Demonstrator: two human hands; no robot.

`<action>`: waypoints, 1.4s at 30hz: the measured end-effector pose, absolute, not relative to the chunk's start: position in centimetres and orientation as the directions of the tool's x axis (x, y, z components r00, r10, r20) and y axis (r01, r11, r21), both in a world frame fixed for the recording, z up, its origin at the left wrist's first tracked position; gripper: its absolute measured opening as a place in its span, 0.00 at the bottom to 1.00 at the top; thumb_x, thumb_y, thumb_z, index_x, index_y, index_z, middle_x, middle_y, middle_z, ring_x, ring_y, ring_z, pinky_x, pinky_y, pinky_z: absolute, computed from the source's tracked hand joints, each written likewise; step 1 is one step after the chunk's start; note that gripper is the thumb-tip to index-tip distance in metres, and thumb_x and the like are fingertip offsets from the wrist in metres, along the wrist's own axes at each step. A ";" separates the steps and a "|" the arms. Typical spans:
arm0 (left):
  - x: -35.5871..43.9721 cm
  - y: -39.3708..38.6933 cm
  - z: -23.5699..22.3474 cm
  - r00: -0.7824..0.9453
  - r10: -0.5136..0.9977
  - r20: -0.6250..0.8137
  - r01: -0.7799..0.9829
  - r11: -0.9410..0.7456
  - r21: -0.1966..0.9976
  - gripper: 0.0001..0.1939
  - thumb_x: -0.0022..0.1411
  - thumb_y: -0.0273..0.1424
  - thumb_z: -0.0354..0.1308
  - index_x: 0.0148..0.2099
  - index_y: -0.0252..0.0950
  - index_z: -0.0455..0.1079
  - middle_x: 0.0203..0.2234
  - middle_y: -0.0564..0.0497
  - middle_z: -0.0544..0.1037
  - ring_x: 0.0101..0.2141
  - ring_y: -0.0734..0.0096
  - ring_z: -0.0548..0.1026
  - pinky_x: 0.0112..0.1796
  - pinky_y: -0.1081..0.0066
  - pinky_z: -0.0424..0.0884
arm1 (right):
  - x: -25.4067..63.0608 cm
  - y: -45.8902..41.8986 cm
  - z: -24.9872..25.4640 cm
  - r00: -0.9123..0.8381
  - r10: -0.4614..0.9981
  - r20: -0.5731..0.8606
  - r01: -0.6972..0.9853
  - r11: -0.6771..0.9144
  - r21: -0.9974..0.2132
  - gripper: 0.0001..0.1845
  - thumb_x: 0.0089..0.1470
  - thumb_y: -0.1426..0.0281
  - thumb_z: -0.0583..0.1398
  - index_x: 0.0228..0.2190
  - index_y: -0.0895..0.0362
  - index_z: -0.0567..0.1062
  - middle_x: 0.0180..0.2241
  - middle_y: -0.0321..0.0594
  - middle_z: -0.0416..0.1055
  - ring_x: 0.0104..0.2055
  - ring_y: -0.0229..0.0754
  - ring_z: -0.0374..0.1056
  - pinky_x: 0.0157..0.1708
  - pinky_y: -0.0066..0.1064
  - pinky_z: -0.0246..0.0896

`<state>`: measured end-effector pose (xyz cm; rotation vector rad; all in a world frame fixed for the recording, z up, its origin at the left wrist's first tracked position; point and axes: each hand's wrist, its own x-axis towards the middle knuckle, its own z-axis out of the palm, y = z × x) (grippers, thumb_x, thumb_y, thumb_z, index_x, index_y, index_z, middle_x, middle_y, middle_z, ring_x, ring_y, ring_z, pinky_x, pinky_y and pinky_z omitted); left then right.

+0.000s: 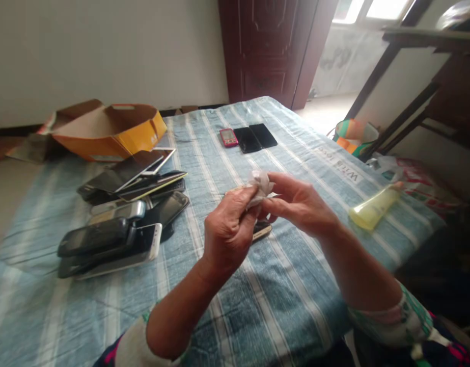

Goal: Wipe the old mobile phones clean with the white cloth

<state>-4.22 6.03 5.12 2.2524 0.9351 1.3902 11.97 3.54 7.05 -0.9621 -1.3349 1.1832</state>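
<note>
A crumpled white tissue (259, 184) is held between both hands above the middle of the table. My left hand (230, 221) is closed, its thumb and fingers pinching the tissue. From the right, my right hand (296, 204) grips the same tissue with bent fingers. Beneath the hands lies a mobile phone (262, 232), mostly covered, with only its gold-coloured end showing. Farther back, a small pink phone (228, 137) lies beside two black phones (255, 137).
At the left is a heap of several old phones (123, 219), with an open orange cardboard box (112, 130) behind it. A yellow translucent tube (374, 208) lies near the right edge of the striped tablecloth (296, 285). Bags stand beyond that edge.
</note>
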 end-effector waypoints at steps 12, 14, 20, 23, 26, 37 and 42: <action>-3.8 7.2 3.1 0.410 0.683 0.604 0.261 -0.723 0.640 0.23 0.59 0.23 0.56 0.57 0.35 0.64 0.49 0.43 0.74 0.49 0.63 0.73 0.51 0.62 0.71 | 11.3 6.1 3.8 -0.028 0.995 0.097 -0.198 0.090 -0.976 0.17 0.40 0.65 0.70 0.34 0.56 0.78 0.29 0.33 0.75 0.31 0.37 0.71 0.36 0.31 0.67; -3.9 7.3 3.0 0.418 0.673 0.610 0.282 -0.735 0.617 0.22 0.59 0.23 0.56 0.57 0.36 0.64 0.50 0.42 0.73 0.50 0.62 0.72 0.52 0.60 0.71 | 11.4 6.4 3.4 0.040 0.994 0.097 -0.153 0.103 -0.983 0.15 0.39 0.65 0.70 0.32 0.57 0.79 0.27 0.33 0.75 0.29 0.36 0.70 0.33 0.30 0.66; -4.5 7.9 2.5 0.284 0.731 0.620 0.443 -0.674 0.591 0.14 0.61 0.30 0.57 0.49 0.36 0.72 0.41 0.45 0.77 0.44 0.63 0.74 0.46 0.62 0.73 | 10.8 6.3 3.0 0.182 0.978 0.106 -0.087 0.123 -0.989 0.11 0.41 0.66 0.69 0.29 0.59 0.79 0.24 0.33 0.74 0.27 0.35 0.67 0.29 0.27 0.63; -4.8 8.5 2.2 0.262 0.795 0.547 0.406 -0.605 0.685 0.10 0.61 0.30 0.58 0.44 0.35 0.74 0.38 0.46 0.78 0.41 0.65 0.76 0.44 0.64 0.74 | 10.7 6.3 2.6 0.091 0.991 0.095 -0.199 0.112 -0.974 0.12 0.42 0.66 0.68 0.31 0.58 0.79 0.26 0.34 0.75 0.28 0.36 0.68 0.31 0.28 0.65; -5.0 8.9 2.0 0.230 0.855 0.466 0.306 -0.518 0.799 0.08 0.60 0.30 0.59 0.41 0.35 0.76 0.39 0.46 0.79 0.39 0.65 0.77 0.43 0.66 0.75 | 10.8 6.4 2.2 -0.026 0.998 0.055 -0.340 0.043 -0.940 0.13 0.45 0.64 0.67 0.33 0.58 0.80 0.28 0.36 0.76 0.30 0.37 0.69 0.33 0.30 0.66; -4.9 9.3 2.1 0.223 0.944 0.245 -0.027 -0.245 0.969 0.09 0.57 0.28 0.58 0.41 0.34 0.76 0.39 0.46 0.81 0.41 0.62 0.78 0.45 0.65 0.75 | 11.5 6.2 2.6 -0.186 0.981 0.051 -0.427 -0.034 -0.904 0.12 0.47 0.65 0.66 0.35 0.56 0.81 0.43 0.42 0.75 0.41 0.43 0.70 0.41 0.34 0.65; -4.8 9.4 1.7 0.126 0.960 0.252 0.055 -0.260 0.964 0.11 0.55 0.25 0.58 0.42 0.34 0.74 0.37 0.49 0.80 0.38 0.68 0.78 0.43 0.70 0.74 | 11.7 6.4 2.3 -0.228 0.966 0.124 -0.269 0.060 -0.961 0.09 0.47 0.64 0.66 0.30 0.56 0.82 0.50 0.43 0.69 0.54 0.49 0.62 0.54 0.41 0.55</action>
